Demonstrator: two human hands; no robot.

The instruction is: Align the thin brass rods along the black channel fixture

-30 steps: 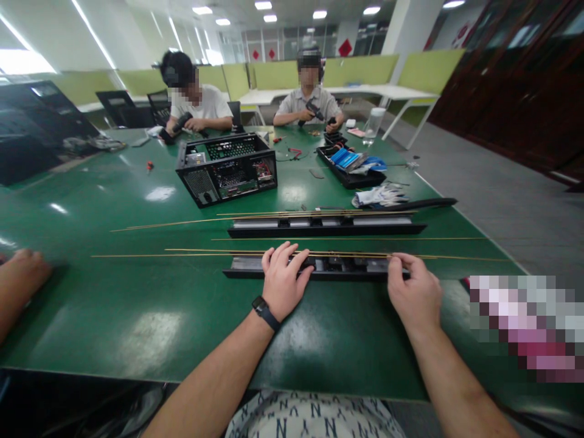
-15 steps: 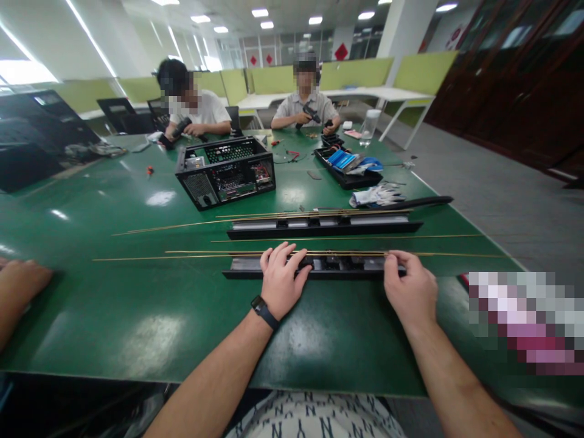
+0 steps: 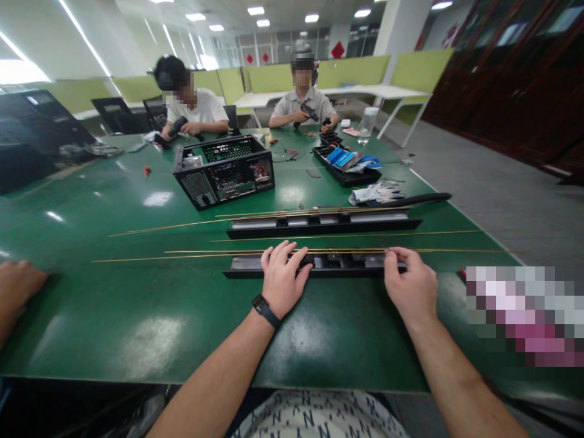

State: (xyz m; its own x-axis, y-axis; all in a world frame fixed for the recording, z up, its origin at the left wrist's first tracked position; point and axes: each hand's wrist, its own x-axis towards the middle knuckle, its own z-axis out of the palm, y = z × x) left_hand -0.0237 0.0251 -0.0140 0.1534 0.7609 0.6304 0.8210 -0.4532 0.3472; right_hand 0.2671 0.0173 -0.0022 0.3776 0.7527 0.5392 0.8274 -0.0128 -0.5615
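Rods [image 3: 347,250] pass under left hand [image 3: 283,277], extend beyond right hand [image 3: 413,285] pinch.

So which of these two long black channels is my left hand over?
The nearer black channel, closest to your body: your left hand lies across it, left of its middle. The farther black channel lies beyond it, with no hand over it.

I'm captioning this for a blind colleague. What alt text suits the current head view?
A person's right hand pinches thin gold rods along a black channel while their left hand lies spread over it. A second channel and an open computer case sit farther off on the green table.
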